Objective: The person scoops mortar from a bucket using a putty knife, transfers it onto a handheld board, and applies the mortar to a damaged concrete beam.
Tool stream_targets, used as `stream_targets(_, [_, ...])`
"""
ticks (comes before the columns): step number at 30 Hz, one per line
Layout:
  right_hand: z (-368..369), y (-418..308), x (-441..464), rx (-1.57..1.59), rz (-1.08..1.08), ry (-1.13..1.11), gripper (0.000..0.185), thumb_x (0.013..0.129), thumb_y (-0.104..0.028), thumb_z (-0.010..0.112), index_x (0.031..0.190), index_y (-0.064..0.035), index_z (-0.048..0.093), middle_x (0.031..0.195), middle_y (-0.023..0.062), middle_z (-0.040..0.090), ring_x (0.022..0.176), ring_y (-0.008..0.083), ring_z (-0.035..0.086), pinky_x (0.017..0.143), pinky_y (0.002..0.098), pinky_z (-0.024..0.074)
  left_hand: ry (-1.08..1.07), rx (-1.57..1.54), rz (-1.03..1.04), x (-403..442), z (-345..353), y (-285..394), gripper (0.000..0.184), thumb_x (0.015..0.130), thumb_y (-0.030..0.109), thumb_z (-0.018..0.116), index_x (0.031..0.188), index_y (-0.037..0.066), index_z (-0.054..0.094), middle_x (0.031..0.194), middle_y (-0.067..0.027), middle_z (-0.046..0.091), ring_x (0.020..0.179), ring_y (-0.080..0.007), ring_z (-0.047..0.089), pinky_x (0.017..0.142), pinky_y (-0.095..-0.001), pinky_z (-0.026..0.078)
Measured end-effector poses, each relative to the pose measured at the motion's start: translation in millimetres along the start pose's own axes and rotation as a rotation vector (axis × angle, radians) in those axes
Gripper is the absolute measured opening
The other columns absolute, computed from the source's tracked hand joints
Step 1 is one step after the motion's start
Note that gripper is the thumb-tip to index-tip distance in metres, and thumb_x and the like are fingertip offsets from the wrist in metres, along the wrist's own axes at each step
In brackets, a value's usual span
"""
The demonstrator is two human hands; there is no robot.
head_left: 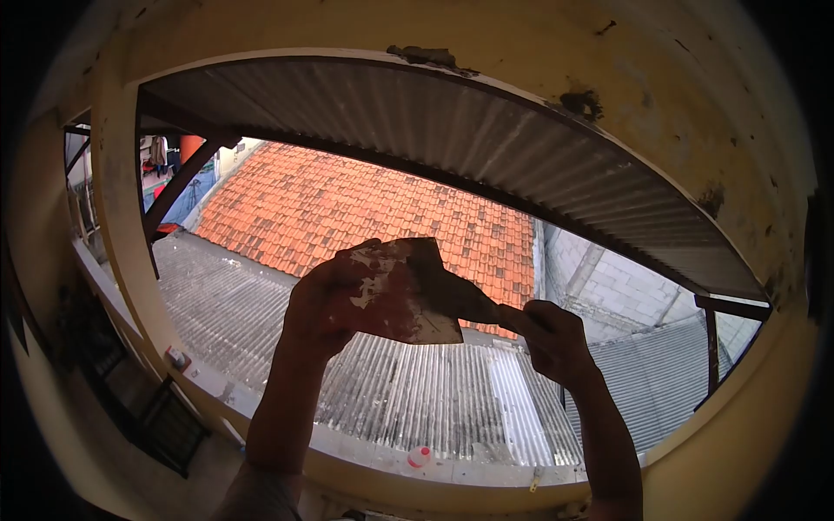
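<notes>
Raised in front of the window opening, my left hand is wrapped round the left side of a flat reddish plate with pale, patchy smears. My right hand is closed on the handle of a dark scraper-like tool, whose wide end meets the plate's right side. Both hands are dark against the bright outdoors, so finger detail is faint. The exact border between plate and tool is hard to make out.
A ledge runs below the opening, bearing a bottle with a red part and a small container. Outside lie an orange tiled roof and corrugated sheets. Dark railings stand at the lower left.
</notes>
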State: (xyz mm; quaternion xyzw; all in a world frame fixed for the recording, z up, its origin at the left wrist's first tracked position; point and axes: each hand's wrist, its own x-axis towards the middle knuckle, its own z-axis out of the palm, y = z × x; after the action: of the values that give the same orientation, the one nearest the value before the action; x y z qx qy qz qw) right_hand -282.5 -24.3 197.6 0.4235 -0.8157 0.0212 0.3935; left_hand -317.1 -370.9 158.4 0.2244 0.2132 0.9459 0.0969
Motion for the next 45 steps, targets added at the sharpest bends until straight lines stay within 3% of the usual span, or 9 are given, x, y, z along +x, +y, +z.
stream_targets(10, [-22.4,12.2,-9.1,-0.025,0.18,-0.062,0.061,0.075,0.009,0.067,0.126,-0.0232,0.073,0.092,0.0065,0.061,0.074,0.0212,0.068,0.061,0.0323,0.0581,0.119,0.194,0.264,-11.3,-8.7,7.0,0.04,0.092,0.005,0.055,0.13,-0.007,0.054,0.118,-0.0175,0.067,0.102,-0.0262,0.071,0.086,-0.0378,0.064])
stream_targets(13, [-8.0,11.6,-10.0,0.286,0.277,0.096,0.055,0.085,0.011,0.062,0.136,-0.0096,0.065,0.1,0.0065,0.067,0.08,0.0181,0.07,0.065,0.03,0.0583,0.163,0.262,0.362,-13.6,-16.3,4.0,0.046,0.093,0.004,0.054,0.137,-0.005,0.049,0.124,-0.0179,0.064,0.107,-0.0265,0.069,0.087,-0.0391,0.063])
stream_targets(18, [-6.5,-6.4,-9.6,1.27,0.674,0.115,0.053,0.096,0.002,0.06,0.148,0.0039,0.049,0.098,0.0028,0.064,0.066,0.0025,0.051,0.053,0.0209,0.0395,0.236,0.268,0.379,-22.7,-14.8,-13.1,0.048,0.094,0.004,0.052,0.141,-0.002,0.047,0.127,-0.0173,0.062,0.109,-0.0267,0.069,0.088,-0.0394,0.063])
stream_targets(20, [1.8,-15.7,-7.4,1.225,0.708,0.113,0.053,0.098,-0.006,0.062,0.15,-0.0002,0.048,0.095,0.0016,0.06,0.063,-0.0004,0.041,0.052,0.0187,0.03,0.17,0.131,0.265,-27.4,-12.7,-22.1,0.047,0.094,0.003,0.051,0.141,-0.003,0.048,0.128,-0.017,0.062,0.112,-0.0272,0.068,0.09,-0.0395,0.063])
stream_targets(28, [52.9,-38.9,-17.9,0.979,0.537,0.095,0.049,0.101,-0.008,0.056,0.146,-0.0061,0.038,0.114,0.0072,0.055,0.089,0.0115,0.054,0.077,0.029,0.0484,0.173,0.182,0.235,-38.3,-4.4,-57.5,0.045,0.092,0.008,0.056,0.134,-0.006,0.054,0.135,-0.0179,0.059,0.123,-0.0303,0.061,0.106,-0.0422,0.053])
stream_targets(32, [68.1,-53.2,-13.5,0.955,0.468,0.311,0.052,0.097,-0.002,0.058,0.147,-0.0034,0.04,0.118,0.0101,0.054,0.106,0.0165,0.053,0.091,0.0335,0.0461,0.2,0.018,0.148,-41.4,6.9,-63.6,0.046,0.091,-0.001,0.055,0.136,-0.003,0.051,0.12,-0.0153,0.065,0.106,-0.0257,0.069,0.091,-0.0365,0.061])
stream_targets(34, [69.0,-57.0,-11.9,0.502,0.327,0.269,0.048,0.093,0.003,0.061,0.139,-0.0014,0.049,0.115,0.0125,0.056,0.105,0.0206,0.056,0.091,0.0333,0.0462,0.208,0.017,0.153,-42.1,5.4,-67.3,0.043,0.091,-0.002,0.055,0.134,-0.003,0.053,0.118,-0.0148,0.066,0.104,-0.0246,0.069,0.089,-0.0352,0.061])
stream_targets(42, [75.2,-52.4,-32.0,0.599,0.231,0.23,0.041,0.086,0.008,0.063,0.126,0.0013,0.056,0.104,0.0177,0.061,0.088,0.0284,0.065,0.071,0.0337,0.0519,0.192,-0.001,0.191,-45.9,5.5,-74.3,0.04,0.091,-0.003,0.054,0.131,-0.004,0.056,0.115,-0.0139,0.067,0.102,-0.0226,0.069,0.086,-0.0334,0.06])
stream_targets(45, [70.6,-47.9,-41.6,0.573,0.198,0.21,0.045,0.083,0.01,0.064,0.126,0.0006,0.056,0.101,0.0188,0.062,0.087,0.0298,0.065,0.069,0.0355,0.052,0.174,0.192,0.235,-48.0,11.4,-76.1,0.051,0.091,0.01,0.053,0.139,-0.008,0.05,0.131,-0.0192,0.061,0.121,-0.0298,0.062,0.106,-0.0429,0.051])
